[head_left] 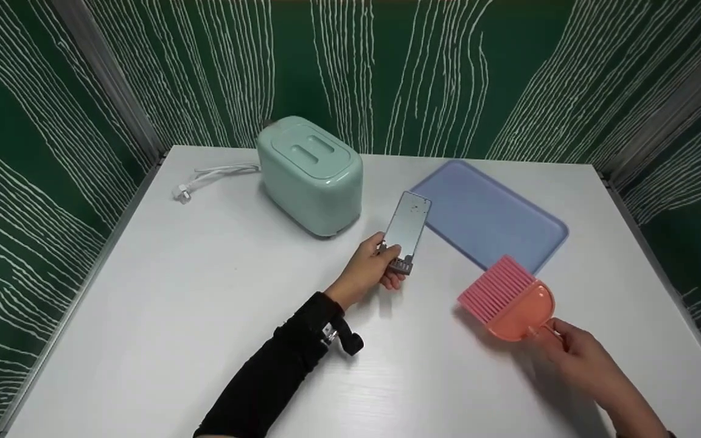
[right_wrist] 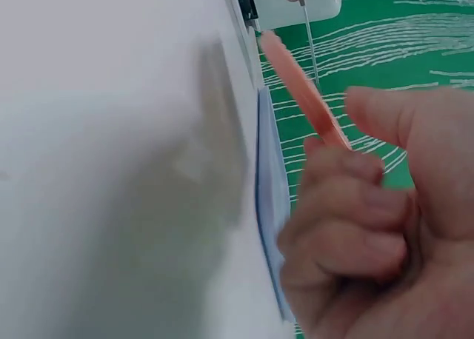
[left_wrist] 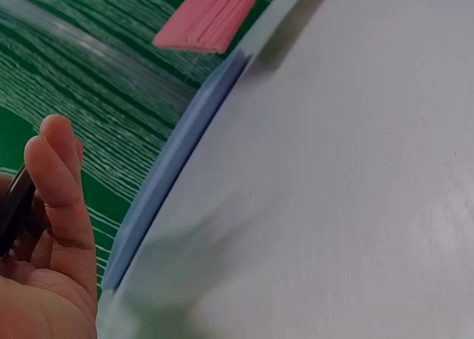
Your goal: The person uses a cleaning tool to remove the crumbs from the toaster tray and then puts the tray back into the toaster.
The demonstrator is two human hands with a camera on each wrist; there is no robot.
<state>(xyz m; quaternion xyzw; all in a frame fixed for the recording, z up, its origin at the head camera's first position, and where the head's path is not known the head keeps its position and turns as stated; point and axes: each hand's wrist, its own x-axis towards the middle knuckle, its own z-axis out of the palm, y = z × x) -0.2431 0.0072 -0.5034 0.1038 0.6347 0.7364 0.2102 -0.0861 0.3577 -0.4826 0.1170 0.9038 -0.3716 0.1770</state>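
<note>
My left hand (head_left: 367,267) grips a slim metal crumb tray (head_left: 408,222) by its grey end, thumb on top. Dark specks lie near the tray's far end, which overlaps the blue tray's edge in the head view. In the left wrist view only a dark bit of the crumb tray shows beside the fingers (left_wrist: 67,183). My right hand (head_left: 582,359) holds a small brush (head_left: 521,310) by its orange handle. Its pink bristles (head_left: 496,289) point up and left, over the white table near the blue tray. The right wrist view shows the fingers curled round the handle.
A mint green toaster (head_left: 311,176) stands at the back left of the white table (head_left: 204,304), its white cord and plug (head_left: 183,191) lying to its left. A flat blue tray (head_left: 490,213) lies at the back right. Green patterned walls (head_left: 350,73) enclose the table.
</note>
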